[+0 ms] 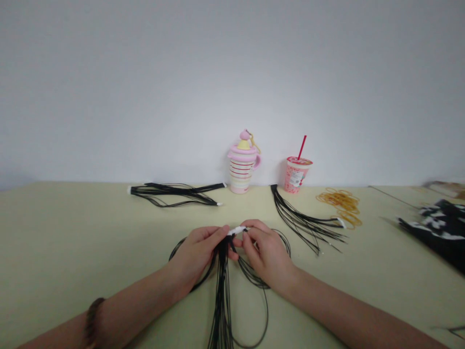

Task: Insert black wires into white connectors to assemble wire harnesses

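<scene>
My left hand (198, 254) pinches a white connector (237, 231) from its left side, near the middle of the table. A bundle of thin black wires (222, 295) runs down from the connector toward the front edge of the view, and more wires loop out to both sides behind my hands. At the connector's right end, my right hand (267, 252) has thumb and forefinger pressed together on a small dark wire end. How far that end sits in the connector is too small to tell.
Behind lie two more black wire harnesses, one at the left (174, 190) and one at the right (301, 218). A striped mug (240, 169) and a pink cup with a straw (296, 177) stand by the wall. Yellow rubber bands (337, 201) and black-and-white fabric (441, 232) lie right.
</scene>
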Tool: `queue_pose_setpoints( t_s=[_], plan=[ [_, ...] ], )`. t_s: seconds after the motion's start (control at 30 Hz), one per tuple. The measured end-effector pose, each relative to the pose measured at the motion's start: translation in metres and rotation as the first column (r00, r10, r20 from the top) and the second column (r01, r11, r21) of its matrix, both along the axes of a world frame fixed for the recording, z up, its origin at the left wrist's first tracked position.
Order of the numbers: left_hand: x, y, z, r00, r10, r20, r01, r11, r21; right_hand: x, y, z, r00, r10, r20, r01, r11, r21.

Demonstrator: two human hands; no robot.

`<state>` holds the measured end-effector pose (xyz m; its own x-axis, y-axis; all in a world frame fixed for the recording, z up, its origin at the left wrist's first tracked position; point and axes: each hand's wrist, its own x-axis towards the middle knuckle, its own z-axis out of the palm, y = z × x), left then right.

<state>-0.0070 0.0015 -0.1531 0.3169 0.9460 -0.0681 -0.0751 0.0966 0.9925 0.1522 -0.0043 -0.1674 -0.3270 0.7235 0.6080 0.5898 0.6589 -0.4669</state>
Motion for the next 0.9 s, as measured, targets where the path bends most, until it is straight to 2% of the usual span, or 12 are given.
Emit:
queue_pose_setpoints(
  t_s=[0.23,0.43,0.6,0.77,0.9],
  plan=[
    [0.000,-0.003,0.005,0.990,-0.023,-0.140,0.026,0.999,0.019,0.000,0.000,0.000,1.000,-0.017,0.022,0.018,1.000,-0.020],
    [0.000,-0.003,0.006,0.992,-0.021,-0.126,0.024,0.999,0.022,-0.001,0.001,0.002,1.000,-0.009,0.008,0.009,1.000,-0.015],
    [0.000,0.000,0.003,0.997,0.036,-0.071,-0.036,0.999,-0.001,-0.001,0.000,0.004,0.998,0.013,-0.056,-0.015,0.999,-0.034],
    [-0.004,0.003,-0.001,0.997,0.071,-0.045,-0.070,0.997,0.022,0.001,-0.002,-0.002,0.992,-0.002,-0.124,-0.007,0.998,-0.066],
    [-0.005,0.004,-0.004,0.985,0.153,-0.078,-0.149,0.987,0.055,0.006,0.003,-0.002,0.948,-0.003,-0.318,-0.053,0.984,-0.167]
  ],
)
